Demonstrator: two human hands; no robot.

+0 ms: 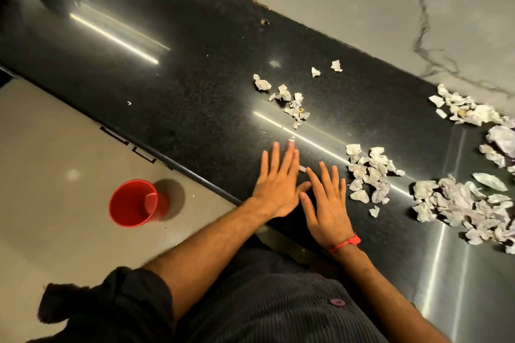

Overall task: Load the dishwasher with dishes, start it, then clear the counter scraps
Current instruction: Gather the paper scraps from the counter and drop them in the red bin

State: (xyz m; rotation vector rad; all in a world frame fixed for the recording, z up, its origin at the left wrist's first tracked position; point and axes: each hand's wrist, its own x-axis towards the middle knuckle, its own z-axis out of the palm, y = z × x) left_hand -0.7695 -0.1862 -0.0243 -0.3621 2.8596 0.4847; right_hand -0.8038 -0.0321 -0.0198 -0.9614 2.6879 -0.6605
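Note:
My left hand (277, 184) and my right hand (326, 200) lie flat side by side on the black granite counter (195, 97), fingers straight and spread, holding nothing. A tiny white scrap (302, 168) shows between the two hands. Crumpled white paper scraps lie in clusters: a small group (289, 103) beyond my fingertips, a pile (370, 172) just right of my right hand, and bigger heaps (468, 209) further right. A red thread band circles my right wrist.
A red bucket (136, 203) stands on the beige floor left of the counter's front edge. A marble-patterned wall (390, 8) backs the counter. More scraps (462, 108) lie near the wall at the right. Two single scraps (326, 68) sit further back.

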